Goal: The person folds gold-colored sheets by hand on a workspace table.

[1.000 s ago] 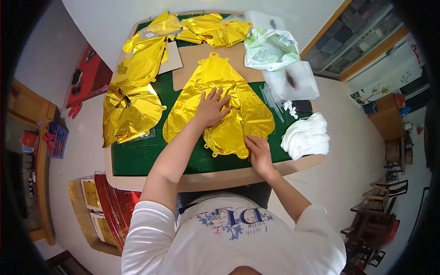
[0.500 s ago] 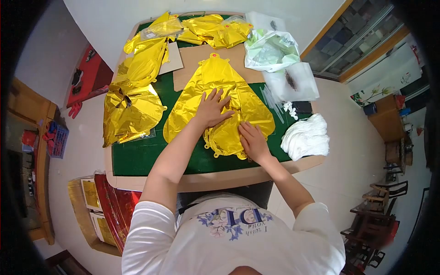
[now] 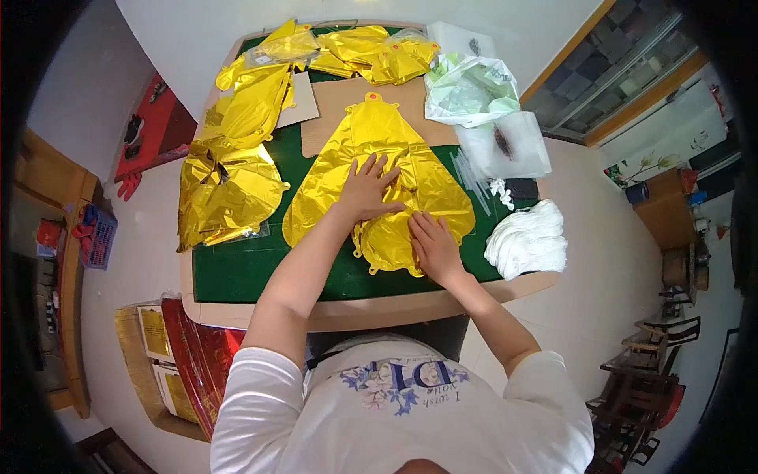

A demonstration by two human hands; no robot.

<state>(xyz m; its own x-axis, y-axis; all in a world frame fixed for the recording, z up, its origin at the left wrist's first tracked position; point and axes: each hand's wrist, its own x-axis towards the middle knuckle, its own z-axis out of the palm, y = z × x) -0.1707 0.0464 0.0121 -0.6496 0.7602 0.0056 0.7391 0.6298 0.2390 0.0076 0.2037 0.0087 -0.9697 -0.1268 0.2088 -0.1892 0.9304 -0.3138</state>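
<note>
A gold foil balloon, flat and roughly triangular, lies in front of me on the green tabletop. Its top carries a small tab with a red dot, and its lower part looks folded or layered. My left hand rests flat on the balloon's middle with the fingers spread. Lower down and to the right, my right hand lies on the foil, its fingers stretched out and fairly close together. Neither hand grasps anything; both touch the foil from above.
More gold foil balloons lie along the table's left and far sides. A brown cardboard sheet is behind the balloon. To the right are a pale green plastic bag, clear straws, a white strand bundle and a dark block.
My right hand has shifted very slightly left and down over the foil. My left hand stays almost where it was, its thumb a little lower.
</note>
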